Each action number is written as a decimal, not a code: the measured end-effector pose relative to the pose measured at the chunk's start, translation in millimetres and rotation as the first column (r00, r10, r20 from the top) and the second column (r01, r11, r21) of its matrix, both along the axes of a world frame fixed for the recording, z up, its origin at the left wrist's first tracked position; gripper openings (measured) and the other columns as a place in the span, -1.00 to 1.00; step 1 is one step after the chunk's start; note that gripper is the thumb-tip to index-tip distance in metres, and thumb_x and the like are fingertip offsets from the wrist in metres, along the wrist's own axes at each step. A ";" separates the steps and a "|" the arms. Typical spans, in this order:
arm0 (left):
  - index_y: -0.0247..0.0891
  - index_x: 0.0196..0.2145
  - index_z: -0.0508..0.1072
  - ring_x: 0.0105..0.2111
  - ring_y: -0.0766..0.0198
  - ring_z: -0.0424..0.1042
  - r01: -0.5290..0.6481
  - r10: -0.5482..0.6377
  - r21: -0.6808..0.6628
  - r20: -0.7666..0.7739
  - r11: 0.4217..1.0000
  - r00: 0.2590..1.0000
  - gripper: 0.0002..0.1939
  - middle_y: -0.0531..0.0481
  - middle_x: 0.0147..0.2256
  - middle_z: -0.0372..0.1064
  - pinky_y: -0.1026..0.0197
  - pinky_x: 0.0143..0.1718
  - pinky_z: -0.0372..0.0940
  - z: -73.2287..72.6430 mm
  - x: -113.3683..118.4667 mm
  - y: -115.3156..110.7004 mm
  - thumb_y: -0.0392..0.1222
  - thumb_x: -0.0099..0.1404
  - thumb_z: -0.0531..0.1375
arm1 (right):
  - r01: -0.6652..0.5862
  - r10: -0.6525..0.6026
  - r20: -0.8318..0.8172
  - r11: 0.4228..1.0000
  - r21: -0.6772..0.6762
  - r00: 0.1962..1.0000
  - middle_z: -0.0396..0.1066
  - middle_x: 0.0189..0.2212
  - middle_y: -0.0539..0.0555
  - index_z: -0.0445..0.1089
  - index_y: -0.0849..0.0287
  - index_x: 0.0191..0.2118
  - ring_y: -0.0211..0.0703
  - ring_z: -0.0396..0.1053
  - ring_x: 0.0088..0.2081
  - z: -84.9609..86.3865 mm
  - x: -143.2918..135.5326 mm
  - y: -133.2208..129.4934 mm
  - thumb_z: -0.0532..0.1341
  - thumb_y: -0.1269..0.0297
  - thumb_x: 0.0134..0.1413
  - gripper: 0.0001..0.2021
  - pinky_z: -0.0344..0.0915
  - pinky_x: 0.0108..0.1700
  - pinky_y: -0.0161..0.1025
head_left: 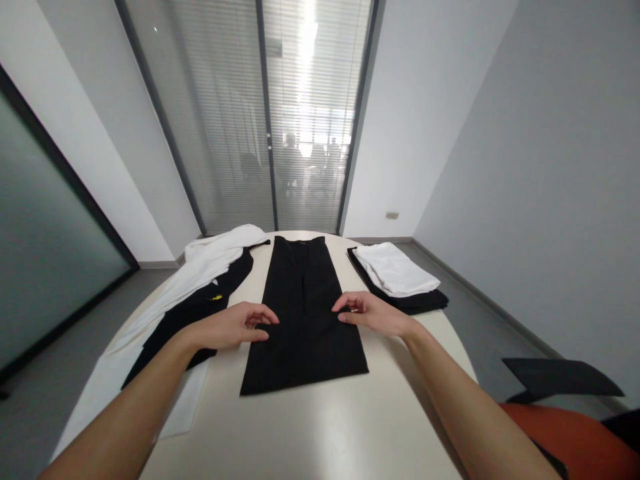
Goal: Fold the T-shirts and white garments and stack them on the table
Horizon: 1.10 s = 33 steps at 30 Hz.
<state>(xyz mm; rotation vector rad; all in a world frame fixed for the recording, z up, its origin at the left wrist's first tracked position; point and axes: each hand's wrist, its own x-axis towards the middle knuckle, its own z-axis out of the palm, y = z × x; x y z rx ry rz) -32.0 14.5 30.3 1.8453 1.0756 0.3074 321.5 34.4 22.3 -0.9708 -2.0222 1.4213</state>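
A black garment (304,333) lies flat on the table, its narrower end away from me and its wide straight edge towards me. It looks like a skirt or folded trousers; I cannot tell which. My left hand (235,327) is at its left edge, thumb and fingers apart. Over its right edge, my right hand (367,313) is held in the same way, fingers slightly curled and nothing between them. Whether the fingertips touch the cloth is hard to tell.
Loose white clothes (220,250) and black clothes (200,303) lie along the table's left side. On the right, a folded white garment (397,267) rests on folded black cloth (425,303). An orange chair (565,433) stands beside the pale round-edged table (320,440).
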 end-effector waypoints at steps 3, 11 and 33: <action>-0.19 -0.03 0.47 -0.12 0.16 0.46 -0.140 0.127 0.076 0.148 0.987 0.981 -0.56 -0.08 -0.04 0.46 0.13 -0.06 0.33 -6.7 0.4 6.8 0.07 0.21 0.29 | 0.133 -0.125 -0.096 0.988 0.083 0.987 0.38 -0.35 -0.02 0.46 0.16 -0.14 -0.25 0.29 -0.32 -3.8 -5.1 4.2 0.35 0.01 0.09 -0.66 0.22 -0.22 -0.27; -0.20 0.06 0.39 0.16 -0.03 0.35 -0.595 0.506 0.021 0.501 0.804 0.702 -0.32 -0.20 0.04 0.47 -0.08 0.19 0.20 -41.2 11.4 30.9 0.17 0.05 0.39 | 0.419 -0.370 -0.291 0.899 0.126 0.882 0.46 -0.20 0.06 0.45 0.10 -0.07 -0.13 0.38 -0.20 -41.8 -9.8 33.1 0.29 0.02 0.12 -0.66 0.30 -0.11 -0.17; -0.13 0.11 0.40 -0.20 0.29 0.45 0.010 0.014 -0.107 0.216 0.994 0.976 -0.44 -0.08 0.02 0.43 0.19 -0.12 0.37 -6.7 3.5 0.5 -0.18 0.14 0.35 | -0.158 0.169 0.189 0.985 -0.071 0.967 0.51 -0.08 0.11 0.46 0.15 -0.01 -0.17 0.42 -0.15 9.4 3.5 -2.8 0.39 0.28 -0.04 -0.59 0.26 -0.07 -0.20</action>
